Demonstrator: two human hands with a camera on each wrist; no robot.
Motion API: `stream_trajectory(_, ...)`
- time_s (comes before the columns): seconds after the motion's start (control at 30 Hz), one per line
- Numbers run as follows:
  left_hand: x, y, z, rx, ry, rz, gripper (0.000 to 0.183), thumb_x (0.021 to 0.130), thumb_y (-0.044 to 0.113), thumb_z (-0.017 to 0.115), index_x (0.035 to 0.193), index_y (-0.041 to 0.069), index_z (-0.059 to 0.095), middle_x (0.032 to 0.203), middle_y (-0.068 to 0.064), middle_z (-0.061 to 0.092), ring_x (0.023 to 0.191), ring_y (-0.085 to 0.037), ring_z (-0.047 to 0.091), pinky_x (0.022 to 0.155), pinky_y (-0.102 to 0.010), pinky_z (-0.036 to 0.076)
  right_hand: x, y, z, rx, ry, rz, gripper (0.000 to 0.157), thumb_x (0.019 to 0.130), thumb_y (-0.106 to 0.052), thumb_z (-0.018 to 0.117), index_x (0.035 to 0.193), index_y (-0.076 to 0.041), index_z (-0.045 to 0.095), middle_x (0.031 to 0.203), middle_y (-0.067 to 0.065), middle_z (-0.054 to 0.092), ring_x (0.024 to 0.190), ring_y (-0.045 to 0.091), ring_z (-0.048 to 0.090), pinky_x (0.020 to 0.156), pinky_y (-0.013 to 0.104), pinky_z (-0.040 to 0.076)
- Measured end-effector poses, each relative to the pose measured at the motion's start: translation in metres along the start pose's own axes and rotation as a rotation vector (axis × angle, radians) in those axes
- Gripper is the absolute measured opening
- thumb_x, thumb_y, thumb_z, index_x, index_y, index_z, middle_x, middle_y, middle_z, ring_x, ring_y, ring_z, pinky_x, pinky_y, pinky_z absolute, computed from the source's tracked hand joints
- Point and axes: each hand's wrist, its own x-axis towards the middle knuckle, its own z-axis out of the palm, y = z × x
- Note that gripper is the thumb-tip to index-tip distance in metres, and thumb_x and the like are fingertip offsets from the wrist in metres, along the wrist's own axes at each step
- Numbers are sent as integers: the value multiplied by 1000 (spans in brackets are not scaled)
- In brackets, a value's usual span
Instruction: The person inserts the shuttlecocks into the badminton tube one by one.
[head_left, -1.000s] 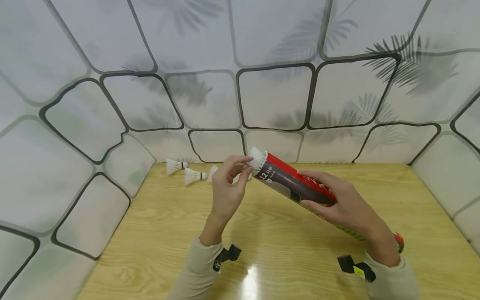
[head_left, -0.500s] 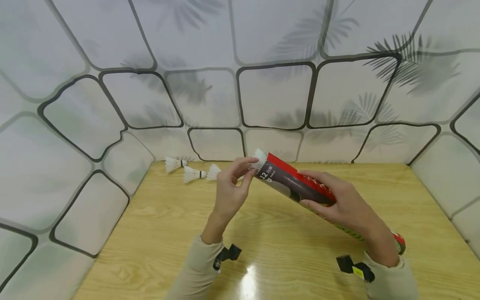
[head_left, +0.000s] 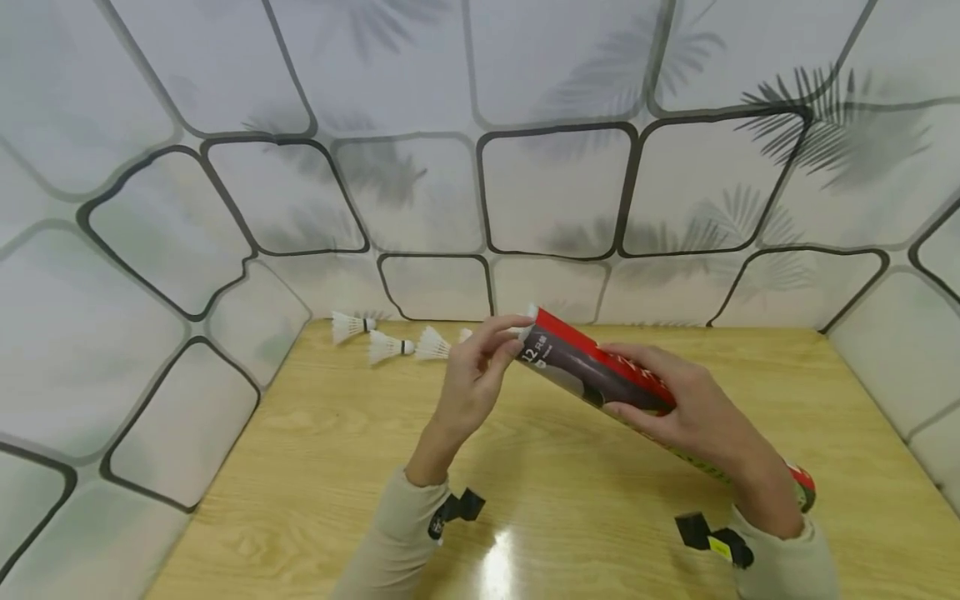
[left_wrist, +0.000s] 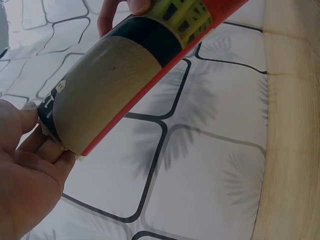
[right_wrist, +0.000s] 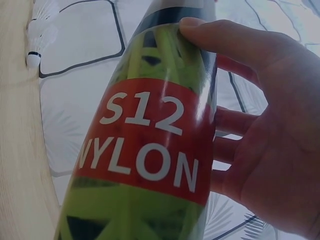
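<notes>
A shuttlecock tube point(head_left: 562, 354), red and dark grey with a green lower part, is held tilted above the table, its mouth up to the left. My right hand point(head_left: 693, 404) grips it around the middle; the right wrist view shows thumb and fingers on opposite sides of the tube point(right_wrist: 145, 135). At the mouth, my left hand point(head_left: 476, 383) pinches a white shuttlecock point(head_left: 533, 311), mostly hidden inside the tube and behind the fingers. In the left wrist view, a thin white fringe point(left_wrist: 79, 157) shows at the tube's rim beside the fingertips.
Several white shuttlecocks point(head_left: 388, 347) lie at the table's back left, one partly behind my left hand. The wooden table point(head_left: 360, 467) meets a patterned cloth wall point(head_left: 555, 192) at the back and sides.
The shuttlecock has slid deeper into the tube, with less white showing. My left hand has moved right, toward the tube's mouth, while the right hand stays nearly still.
</notes>
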Motion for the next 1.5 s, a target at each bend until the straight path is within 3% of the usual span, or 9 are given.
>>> stream_trajectory(0.23,-1,-4,1,-28,-74,-4,32,105,-4,51,135,3,60,54,3,32,42,-7,24,41,-24,26,-1,2,0,-14,-14,1,69,86,-24,86,147,-25,54,133,1,63,105,19,62,78,37,58)
stream_trajectory(0.63,3,-8,4,-19,-113,-37,30,107,2,50,136,6,60,51,5,29,40,-7,22,40,-24,24,-4,9,0,-1,-5,23,69,86,-24,86,148,-26,54,130,2,64,100,20,62,75,35,58)
stream_trajectory(0.7,3,-8,3,-12,-111,-40,30,107,2,51,135,6,60,52,1,38,41,-7,24,41,-25,25,-4,10,0,-1,-5,27,69,86,-24,86,148,-26,54,130,1,64,101,20,62,75,35,58)
stream_trajectory(0.8,4,-8,0,-23,-91,-49,30,105,1,54,134,5,61,73,-9,67,51,-6,46,49,-22,41,-4,11,0,-7,-3,29,69,86,-24,86,148,-24,54,131,3,64,100,20,62,74,36,57)
stream_trajectory(0.9,6,-10,-6,-61,-55,-53,30,104,-2,54,133,3,61,109,-18,75,83,-15,69,68,-24,52,-3,12,-2,-29,8,37,70,87,-24,85,149,-24,54,132,4,63,99,21,62,74,37,57)
stream_trajectory(0.97,7,-13,-10,-75,-22,-49,29,104,-4,54,131,1,61,112,-19,74,105,-24,71,76,-26,54,-3,12,-4,-43,16,42,70,87,-24,85,149,-24,53,132,4,63,99,21,62,74,38,57)
stream_trajectory(1.1,6,-25,-20,-61,55,-57,24,104,-6,53,127,-4,61,113,-21,73,107,-33,69,81,-27,54,-4,12,-6,-50,26,48,70,86,-24,86,149,-25,54,131,4,64,99,21,62,74,37,56)
stream_trajectory(1.2,3,-38,-26,-15,93,-99,22,105,-2,54,124,-7,62,114,-22,72,108,-35,69,95,-33,56,-5,13,-7,-48,30,50,70,86,-23,86,149,-25,54,131,3,64,99,20,61,75,36,57)
stream_trajectory(1.5,-13,-79,-38,186,137,-336,22,102,3,62,123,-3,66,121,-21,68,112,-35,64,97,-47,55,-5,15,-7,-68,44,56,71,86,-23,86,149,-22,54,132,5,64,99,21,62,74,37,57)
